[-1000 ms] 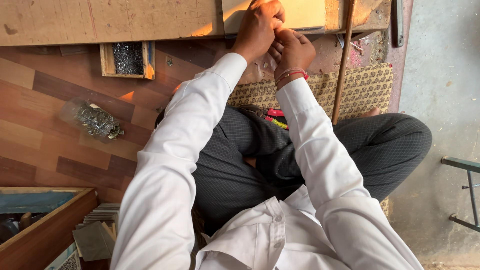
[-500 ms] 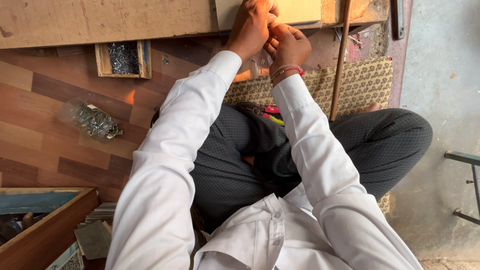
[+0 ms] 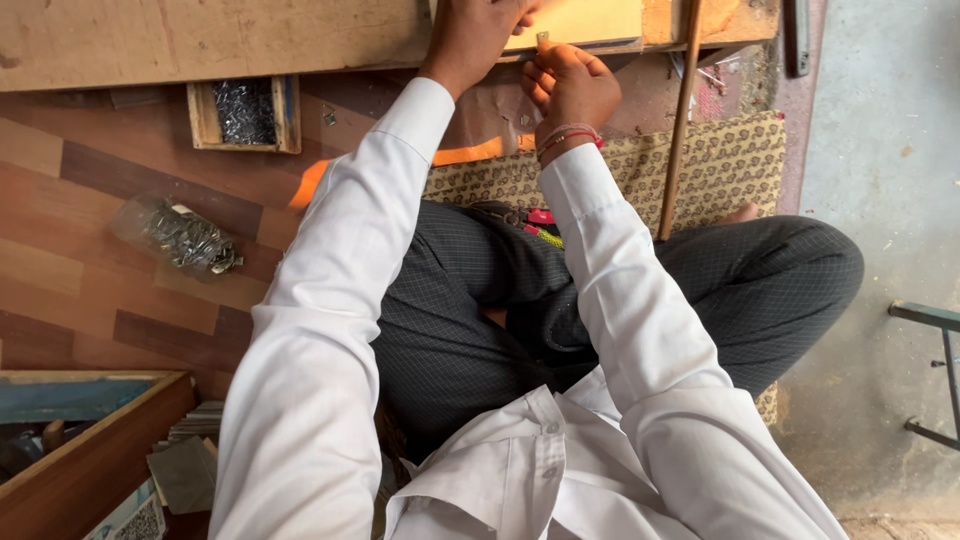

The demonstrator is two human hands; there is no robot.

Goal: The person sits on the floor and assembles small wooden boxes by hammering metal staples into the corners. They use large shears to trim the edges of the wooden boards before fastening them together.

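My left hand (image 3: 478,38) reaches forward onto a pale wooden panel (image 3: 590,22) that lies on a long wooden board (image 3: 200,40); its fingertips are cut off by the top edge. Just to the right, my right hand (image 3: 570,88), with a red thread band at the wrist, pinches a small metal piece (image 3: 541,41) against the panel's near edge. Both arms are in white sleeves. I sit cross-legged in dark trousers on a patterned mat (image 3: 730,160).
A small wooden box of metal fasteners (image 3: 245,112) and a clear bag of metal fittings (image 3: 185,238) lie on the laminate floor at left. A thin wooden stick (image 3: 680,130) stands right of my hands. A wooden crate (image 3: 95,450) sits lower left, a metal frame (image 3: 930,370) at right.
My hands have come apart: the right one has dropped slightly below the left and now shows the small metal piece at the panel's edge. The view has shifted a little.
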